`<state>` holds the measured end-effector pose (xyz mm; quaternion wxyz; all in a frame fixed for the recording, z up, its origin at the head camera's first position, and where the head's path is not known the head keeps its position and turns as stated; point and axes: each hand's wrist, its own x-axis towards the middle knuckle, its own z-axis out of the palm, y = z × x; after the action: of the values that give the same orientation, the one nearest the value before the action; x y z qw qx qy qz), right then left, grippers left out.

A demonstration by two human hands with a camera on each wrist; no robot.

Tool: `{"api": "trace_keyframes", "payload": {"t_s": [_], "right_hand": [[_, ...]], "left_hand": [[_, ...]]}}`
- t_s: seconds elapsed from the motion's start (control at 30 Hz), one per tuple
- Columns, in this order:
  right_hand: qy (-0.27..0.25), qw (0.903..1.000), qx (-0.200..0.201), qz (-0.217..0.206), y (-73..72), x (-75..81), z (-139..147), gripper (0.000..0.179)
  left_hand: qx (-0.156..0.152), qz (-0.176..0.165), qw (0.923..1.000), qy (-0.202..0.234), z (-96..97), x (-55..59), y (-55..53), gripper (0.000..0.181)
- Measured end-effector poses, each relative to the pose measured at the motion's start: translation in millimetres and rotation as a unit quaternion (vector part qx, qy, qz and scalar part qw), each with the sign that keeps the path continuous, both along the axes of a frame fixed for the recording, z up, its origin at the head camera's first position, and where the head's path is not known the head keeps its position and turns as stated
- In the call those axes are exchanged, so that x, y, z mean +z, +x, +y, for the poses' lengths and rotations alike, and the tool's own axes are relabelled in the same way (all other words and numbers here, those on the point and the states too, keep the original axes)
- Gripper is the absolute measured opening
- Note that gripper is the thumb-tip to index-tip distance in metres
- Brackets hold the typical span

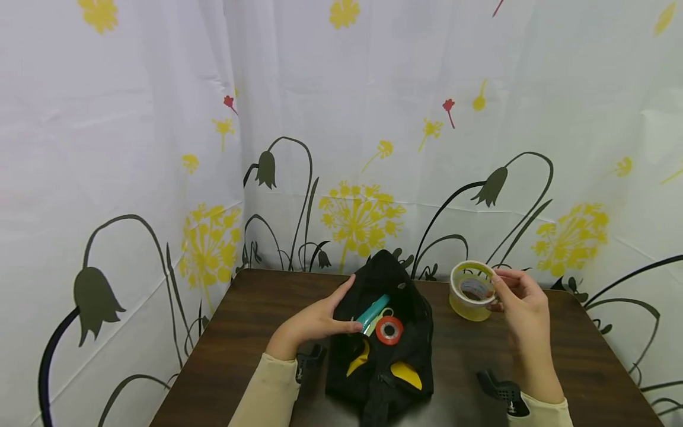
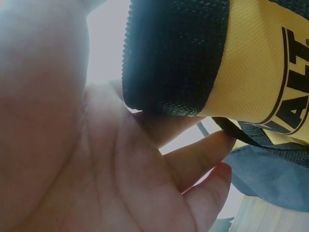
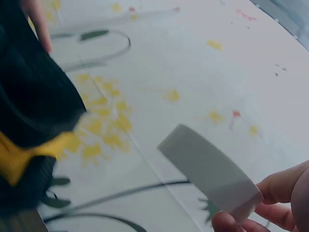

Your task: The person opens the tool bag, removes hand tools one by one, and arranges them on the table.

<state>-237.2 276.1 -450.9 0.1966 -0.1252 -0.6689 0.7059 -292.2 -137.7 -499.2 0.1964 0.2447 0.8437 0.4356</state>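
Observation:
A black tool bag (image 1: 380, 367) with yellow panels stands open on the table. Inside it show a teal-handled tool (image 1: 373, 311), a light green looped handle (image 1: 380, 319) and a red roll of tape (image 1: 389, 330). My left hand (image 1: 315, 320) holds the bag's left side, thumb over the mouth and fingers along the outside. In the left wrist view, the bag's yellow panel (image 2: 256, 63) lies beside those fingers. Right of the bag, my right hand (image 1: 525, 302) pinches a white roll of tape (image 3: 210, 169) by its rim. A clear yellowish tape roll (image 1: 469, 311) appears just below it.
The dark wooden table (image 1: 267, 302) reaches back to a white curtain (image 1: 341, 107) printed with flowers. Black straps (image 1: 376, 403) hang at the bag's near side. A black wrist mount (image 1: 501, 388) sits by the right forearm.

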Motion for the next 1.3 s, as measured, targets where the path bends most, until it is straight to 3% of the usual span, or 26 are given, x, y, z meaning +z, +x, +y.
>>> {"api": "trace_keyframes", "payload": {"t_s": [0.33,0.6,0.8,1.1,1.3], "right_hand": [[-0.1,0.9908,-0.09,-0.006,-4.5,-19.1,47,0.029],[-0.104,0.9833,-0.141,-0.048,-10.4,-40.9,80,0.017],[-0.113,0.9791,-0.164,-0.041,-14.3,-60.1,96,0.014],[-0.137,0.9742,-0.168,-0.065,-19.1,-91.5,108,0.014],[-0.123,0.9722,-0.171,-0.102,-24.0,-118.8,112,0.017]], "left_hand": [[-0.001,-0.007,1.0,0.003,2.2,-2.5,1.5,0.113],[-0.003,0.002,1.0,-0.002,1.4,-2.3,-0.6,0.113],[-0.003,0.002,1.0,0.001,2.0,-1.8,-1.2,0.113],[-0.002,0.005,1.0,-0.002,1.1,-1.0,-1.4,0.113],[-0.003,0.005,1.0,-0.001,0.8,-1.7,-2.0,0.113]]}}
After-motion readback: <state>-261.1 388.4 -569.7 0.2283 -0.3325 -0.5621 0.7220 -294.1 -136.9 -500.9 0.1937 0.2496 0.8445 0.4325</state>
